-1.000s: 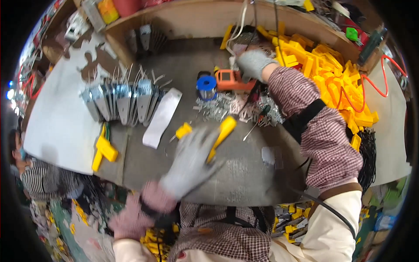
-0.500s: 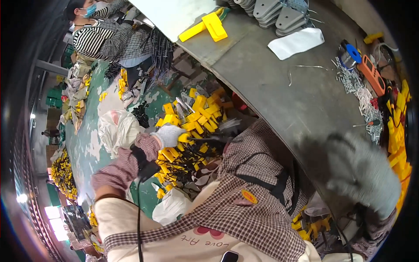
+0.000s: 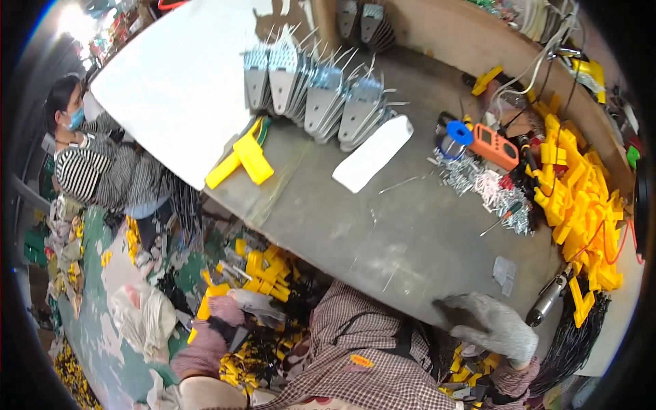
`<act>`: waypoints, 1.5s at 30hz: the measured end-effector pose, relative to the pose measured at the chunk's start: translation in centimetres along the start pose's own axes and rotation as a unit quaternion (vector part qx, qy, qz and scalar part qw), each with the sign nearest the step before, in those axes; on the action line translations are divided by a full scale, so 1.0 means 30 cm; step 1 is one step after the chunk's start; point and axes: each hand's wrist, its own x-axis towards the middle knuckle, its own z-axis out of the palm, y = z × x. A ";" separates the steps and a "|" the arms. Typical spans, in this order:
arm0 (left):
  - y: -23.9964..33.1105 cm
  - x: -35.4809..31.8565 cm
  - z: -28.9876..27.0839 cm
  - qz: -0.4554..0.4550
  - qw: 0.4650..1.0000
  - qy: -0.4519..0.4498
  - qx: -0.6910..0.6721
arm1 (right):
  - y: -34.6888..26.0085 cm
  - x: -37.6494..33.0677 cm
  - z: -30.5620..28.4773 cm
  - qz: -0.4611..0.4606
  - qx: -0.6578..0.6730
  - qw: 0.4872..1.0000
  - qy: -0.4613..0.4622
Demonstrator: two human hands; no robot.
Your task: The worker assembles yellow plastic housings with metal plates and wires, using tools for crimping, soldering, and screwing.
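Note:
My left hand [image 3: 258, 305], in a pale glove, is low at the left, beside the table and over a floor pile of yellow plastic parts [image 3: 263, 270] with black cables. Its fingers are smeared and partly hidden, so what they hold, if anything, does not show. At the table's near edge is my right hand [image 3: 495, 329] in a grey glove. Its fingers are apart and reach over the metal tabletop [image 3: 410, 260] with nothing in them. A small clear plastic piece [image 3: 504, 275] lies just beyond it, and a silver electric screwdriver [image 3: 549, 299] is to its right.
Several stacks of grey metal brackets [image 3: 324, 102] stand at the back. Nearer are a yellow angled part [image 3: 249, 160] and a white strip [image 3: 374, 154]. Screws [image 3: 488, 191], an orange meter [image 3: 495, 147] and yellow parts [image 3: 588, 205] fill the right. A co-worker [image 3: 102, 164] is at far left.
The view has swung toward the table, showing more of its top. My right hand has come inward to the near edge. My left hand stays over the yellow pile, now more blurred.

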 end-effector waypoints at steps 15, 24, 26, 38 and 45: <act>1.370 -0.285 -0.693 0.142 0.489 0.676 0.534 | 0.235 -0.163 0.003 -0.059 0.134 0.989 -0.011; 1.346 0.179 -0.221 0.300 0.743 0.470 0.371 | 0.533 -0.055 -0.204 0.124 -0.116 0.896 0.409; 1.381 0.156 -0.289 0.353 0.693 0.402 0.483 | 0.609 0.045 -0.236 0.150 -0.216 0.848 0.460; 1.368 0.238 -0.070 0.271 0.786 0.478 0.285 | 0.361 0.052 -0.158 0.085 -0.125 0.896 0.417; 1.290 0.129 -0.253 0.410 0.855 0.256 0.189 | 0.136 0.121 0.020 -0.177 0.128 0.960 0.176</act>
